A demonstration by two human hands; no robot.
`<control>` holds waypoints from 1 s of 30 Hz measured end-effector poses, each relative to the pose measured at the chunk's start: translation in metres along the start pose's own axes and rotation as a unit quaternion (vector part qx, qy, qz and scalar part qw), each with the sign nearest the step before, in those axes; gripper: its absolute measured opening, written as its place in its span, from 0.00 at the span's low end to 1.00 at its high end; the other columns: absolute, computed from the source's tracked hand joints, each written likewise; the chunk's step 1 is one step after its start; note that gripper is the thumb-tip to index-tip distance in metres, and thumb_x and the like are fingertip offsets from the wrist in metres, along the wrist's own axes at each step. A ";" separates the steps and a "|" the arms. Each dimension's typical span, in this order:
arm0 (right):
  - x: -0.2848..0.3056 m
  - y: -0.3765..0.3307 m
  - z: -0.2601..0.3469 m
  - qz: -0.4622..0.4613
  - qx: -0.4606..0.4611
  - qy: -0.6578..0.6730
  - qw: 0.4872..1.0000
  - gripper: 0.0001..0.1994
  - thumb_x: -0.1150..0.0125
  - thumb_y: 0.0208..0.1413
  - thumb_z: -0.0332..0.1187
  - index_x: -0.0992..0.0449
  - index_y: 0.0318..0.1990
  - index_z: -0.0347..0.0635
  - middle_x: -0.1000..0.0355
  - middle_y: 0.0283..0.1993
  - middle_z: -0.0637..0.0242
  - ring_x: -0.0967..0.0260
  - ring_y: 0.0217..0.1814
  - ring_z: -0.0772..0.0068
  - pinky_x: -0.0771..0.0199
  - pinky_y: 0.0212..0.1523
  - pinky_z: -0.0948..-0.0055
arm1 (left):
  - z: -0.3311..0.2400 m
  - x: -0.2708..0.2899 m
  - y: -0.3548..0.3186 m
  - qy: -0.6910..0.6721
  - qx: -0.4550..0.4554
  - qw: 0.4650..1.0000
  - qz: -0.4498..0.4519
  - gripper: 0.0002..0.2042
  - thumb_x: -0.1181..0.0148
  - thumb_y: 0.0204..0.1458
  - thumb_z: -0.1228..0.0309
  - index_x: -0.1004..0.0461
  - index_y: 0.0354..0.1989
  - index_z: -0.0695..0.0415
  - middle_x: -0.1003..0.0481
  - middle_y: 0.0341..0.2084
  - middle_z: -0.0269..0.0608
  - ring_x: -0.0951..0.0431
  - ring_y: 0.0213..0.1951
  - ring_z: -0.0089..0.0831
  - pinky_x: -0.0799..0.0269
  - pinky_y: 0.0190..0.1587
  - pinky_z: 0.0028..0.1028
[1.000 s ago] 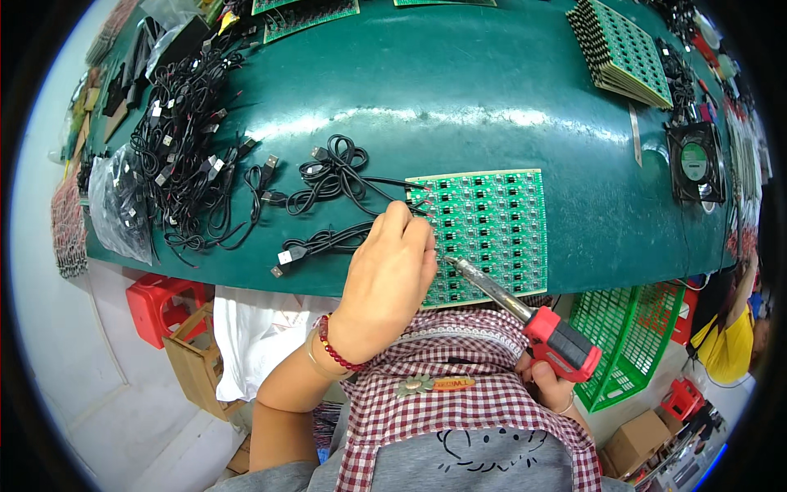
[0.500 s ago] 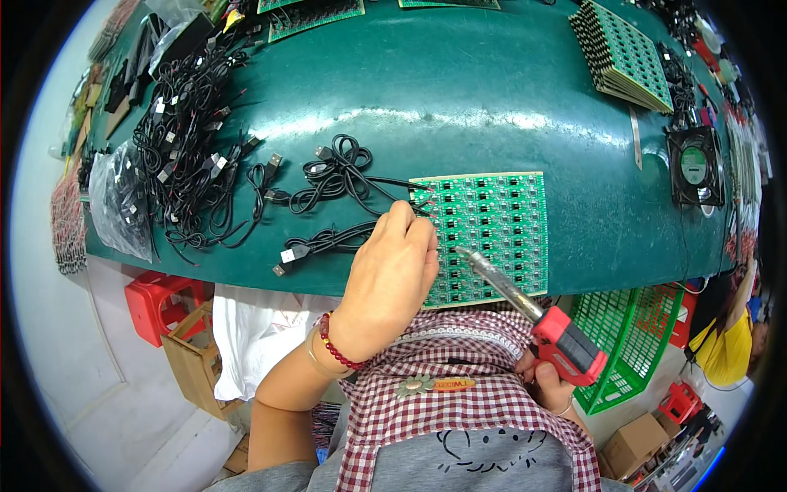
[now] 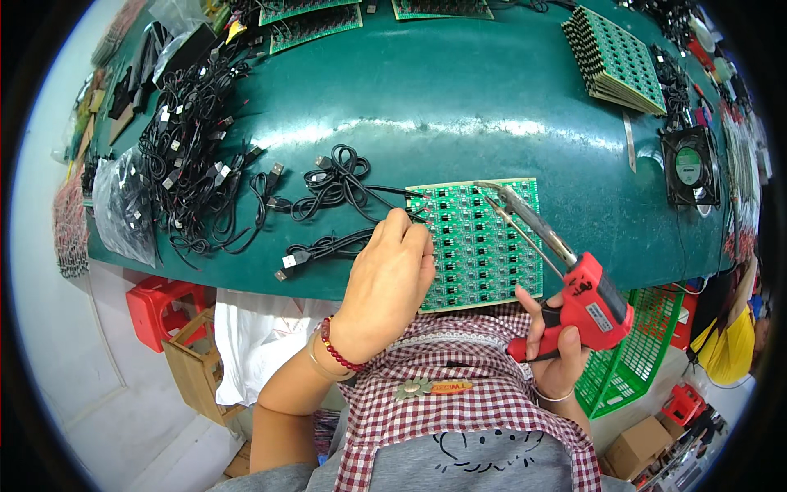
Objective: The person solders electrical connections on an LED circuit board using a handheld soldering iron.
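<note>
Here a green table [image 3: 459,98] bears circuit boards [image 3: 484,246]; cables [image 3: 197,156].

I see the circuit board panel [image 3: 484,246] lying on the table [image 3: 459,107] at its near edge, straight ahead of me. My left hand [image 3: 385,283] rests on the panel's left edge; my right hand [image 3: 557,344] sits off the table's near edge, right of the panel, holding the soldering gun [image 3: 586,299], whose tip reaches over the panel's far end. A coiled cable [image 3: 336,180] lies just left of the panel, the cable heap [image 3: 193,156] further left. A stack of boards [image 3: 615,57] sits far right, a small fan [image 3: 689,164] nearer, at the right edge.
</note>
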State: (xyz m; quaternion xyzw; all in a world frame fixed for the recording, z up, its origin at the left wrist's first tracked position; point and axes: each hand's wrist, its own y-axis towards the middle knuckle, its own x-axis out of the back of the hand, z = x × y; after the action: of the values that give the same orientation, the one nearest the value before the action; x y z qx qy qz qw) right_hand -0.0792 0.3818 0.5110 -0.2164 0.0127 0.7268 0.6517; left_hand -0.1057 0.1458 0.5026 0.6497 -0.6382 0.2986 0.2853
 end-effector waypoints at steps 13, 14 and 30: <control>-0.010 0.014 -0.006 -0.006 0.023 -0.001 1.000 0.20 0.47 0.59 0.41 0.39 0.48 0.32 0.34 0.29 0.65 0.38 0.15 0.78 0.43 0.65 0.47 | 0.002 0.002 -0.001 -0.007 -0.009 1.000 0.004 0.09 0.39 0.42 0.81 0.32 0.32 0.61 0.35 0.31 0.45 0.29 0.34 0.41 0.32 0.34 0.34; -0.008 0.014 -0.008 -0.008 0.024 -0.001 1.000 0.20 0.47 0.59 0.41 0.39 0.48 0.32 0.34 0.29 0.65 0.38 0.15 0.78 0.43 0.65 0.47 | 0.000 0.003 -0.002 -0.008 -0.011 1.000 0.004 0.09 0.39 0.42 0.81 0.32 0.32 0.61 0.35 0.31 0.45 0.29 0.34 0.41 0.32 0.34 0.34; -0.017 0.016 -0.010 -0.044 0.072 0.031 0.996 0.17 0.50 0.59 0.37 0.37 0.47 0.30 0.35 0.21 0.62 0.39 0.16 0.78 0.41 0.65 0.53 | 0.010 0.029 -0.020 0.124 -0.102 0.987 0.004 0.10 0.37 0.41 0.72 0.31 0.30 0.58 0.37 0.28 0.41 0.33 0.33 0.38 0.32 0.31 0.31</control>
State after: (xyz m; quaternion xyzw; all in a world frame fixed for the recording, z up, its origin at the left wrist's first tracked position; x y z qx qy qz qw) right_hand -0.0907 0.3601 0.5029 -0.1921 0.0755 0.6876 0.6961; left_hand -0.0848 0.1200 0.5179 0.5730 -0.6272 0.3115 0.4258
